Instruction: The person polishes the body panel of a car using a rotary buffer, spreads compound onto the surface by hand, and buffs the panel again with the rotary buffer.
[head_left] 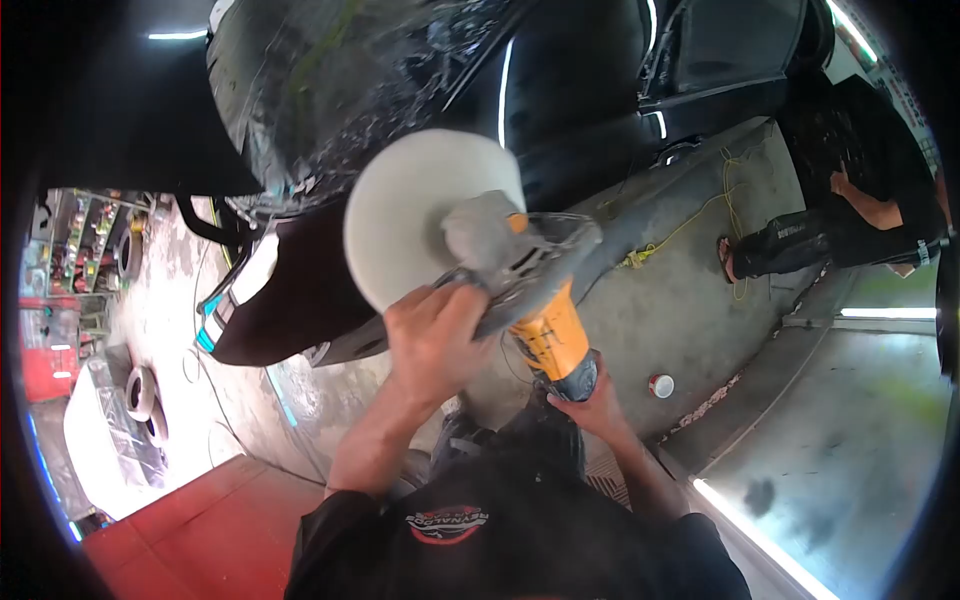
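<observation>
A power polisher (552, 335) with a yellow-orange body, grey head and wide white round pad (400, 220) is held in front of me. My left hand (435, 335) is closed around its handle near the head, slightly blurred. At the rear, my right hand (588, 395) wraps the dark end of the body. Beyond the pad is a glossy black car (570, 120); whether the pad touches its side cannot be made out. Crinkled clear plastic sheeting (320, 100) covers part of the car, left of its door.
At the right, another person (850, 210) in dark clothes stands by the car. A yellow cord (690, 222) runs over the floor. A small red-and-white container (661, 385) sits nearby. Lower left is a red surface (200, 525), with tires (140, 393) beyond it.
</observation>
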